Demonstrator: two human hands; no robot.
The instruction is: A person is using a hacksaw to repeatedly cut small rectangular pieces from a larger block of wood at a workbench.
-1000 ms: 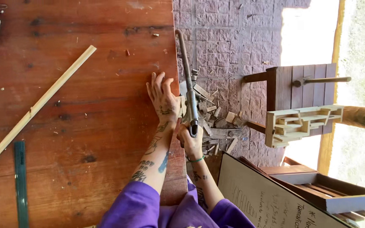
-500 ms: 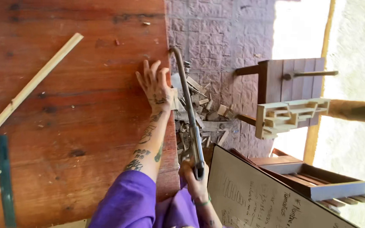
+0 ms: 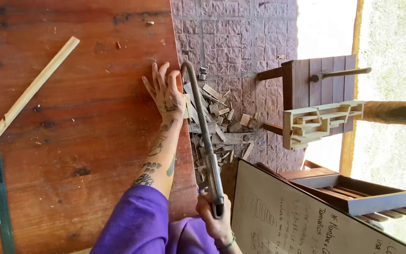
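The right hand (image 3: 214, 221) is gripping the hacksaw (image 3: 203, 136), its long axis running 12 to 6; the left hand (image 3: 165, 94) is pressing flat at its 9 o'clock on the surface (image 3: 71, 141).

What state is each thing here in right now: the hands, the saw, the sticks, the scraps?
Left hand: flat on the table edge, fingers spread.
Right hand: closed on the saw handle.
Saw: held along the table edge.
Wooden table: scuffed.
Long stick: lying loose, diagonal.
Green ruler: lying flat.
Offcuts: heaped on the paving.
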